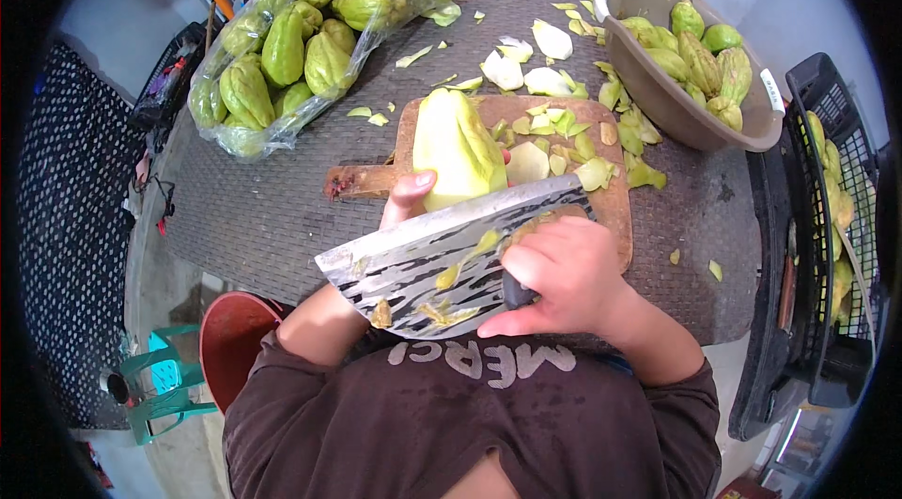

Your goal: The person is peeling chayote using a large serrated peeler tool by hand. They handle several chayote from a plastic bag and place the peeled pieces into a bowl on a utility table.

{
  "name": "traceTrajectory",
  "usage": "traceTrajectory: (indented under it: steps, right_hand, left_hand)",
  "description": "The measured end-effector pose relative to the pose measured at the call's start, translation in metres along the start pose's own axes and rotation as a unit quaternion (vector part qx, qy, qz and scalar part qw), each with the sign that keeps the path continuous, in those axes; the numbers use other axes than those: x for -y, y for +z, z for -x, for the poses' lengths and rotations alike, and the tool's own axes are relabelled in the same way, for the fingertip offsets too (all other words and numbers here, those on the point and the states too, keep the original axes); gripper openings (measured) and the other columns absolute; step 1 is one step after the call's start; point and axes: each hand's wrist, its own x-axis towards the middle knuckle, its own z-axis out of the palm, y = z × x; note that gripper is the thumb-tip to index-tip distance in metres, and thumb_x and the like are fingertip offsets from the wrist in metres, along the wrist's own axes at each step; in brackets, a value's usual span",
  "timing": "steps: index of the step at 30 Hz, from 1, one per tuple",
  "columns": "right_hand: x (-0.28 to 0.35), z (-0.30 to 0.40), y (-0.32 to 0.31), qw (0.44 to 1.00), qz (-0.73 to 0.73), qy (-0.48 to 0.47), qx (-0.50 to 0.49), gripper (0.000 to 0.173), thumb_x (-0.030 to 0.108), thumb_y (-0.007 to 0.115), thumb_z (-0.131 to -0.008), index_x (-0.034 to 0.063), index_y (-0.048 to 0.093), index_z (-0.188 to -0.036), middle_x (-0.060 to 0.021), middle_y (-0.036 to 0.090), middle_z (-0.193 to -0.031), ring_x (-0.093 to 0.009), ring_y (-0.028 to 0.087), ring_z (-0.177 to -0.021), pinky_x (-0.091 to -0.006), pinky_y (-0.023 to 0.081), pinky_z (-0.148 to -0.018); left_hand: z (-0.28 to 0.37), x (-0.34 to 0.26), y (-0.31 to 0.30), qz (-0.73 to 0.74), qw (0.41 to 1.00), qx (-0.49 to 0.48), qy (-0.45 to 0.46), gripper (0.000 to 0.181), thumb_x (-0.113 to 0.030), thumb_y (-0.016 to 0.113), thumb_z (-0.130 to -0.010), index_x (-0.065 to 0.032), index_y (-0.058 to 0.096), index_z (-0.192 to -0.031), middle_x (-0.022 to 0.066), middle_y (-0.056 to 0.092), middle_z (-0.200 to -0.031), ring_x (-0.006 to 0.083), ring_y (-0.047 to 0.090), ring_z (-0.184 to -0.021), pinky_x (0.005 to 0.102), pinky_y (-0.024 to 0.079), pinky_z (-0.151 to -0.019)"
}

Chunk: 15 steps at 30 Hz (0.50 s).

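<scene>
My left hand holds a mostly peeled pale green chayote over a wooden cutting board; most of its fingers are hidden behind the fruit and the blade. In my right hand is a wide cleaver with dark streaks on its blade, gripped near its dark handle. The blade's back lies close to the lower end of the chayote, and bits of peel stick to its side. Green peelings cover the board's upper right part. White chayote pieces lie just beyond the board.
A clear plastic bag of chayotes sits at the back left of the woven-textured table. A brown basin with more chayotes stands at the back right. Beyond the right edge are a black crate of chayotes and a wooden-handled knife.
</scene>
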Motion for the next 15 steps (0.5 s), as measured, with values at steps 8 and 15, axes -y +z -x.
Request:
traceTrajectory:
  steps: [8,15]
  right_hand:
    - [-0.013,0.002,0.002,0.999,0.039,0.022,0.026,0.057,0.064,0.069,-0.069,0.0107,0.051,-0.064,-0.0048,0.056,-0.058,-0.024,0.059,-0.053,-0.0349,0.045,-0.053]
    - [-0.057,0.006,-0.001,0.992,0.071,0.1,-0.034,0.053,0.059,0.072,-0.07,0.0097,0.052,-0.064,-0.0068,0.053,-0.055,-0.026,0.059,-0.053,-0.0378,0.045,-0.051]
  left_hand:
    - [0.003,-0.004,0.005,-0.001,1.0,-0.004,-0.008,0.081,-0.046,0.061,-0.081,-0.0043,0.033,-0.145,0.0177,0.045,-0.141,0.0319,0.049,-0.126,0.0462,0.036,-0.11]
    - [0.0,0.001,-0.016,-0.082,0.986,-0.07,0.127,0.077,-0.045,0.061,-0.08,-0.005,0.038,-0.142,0.0159,0.048,-0.14,0.0315,0.048,-0.127,0.047,0.035,-0.11]
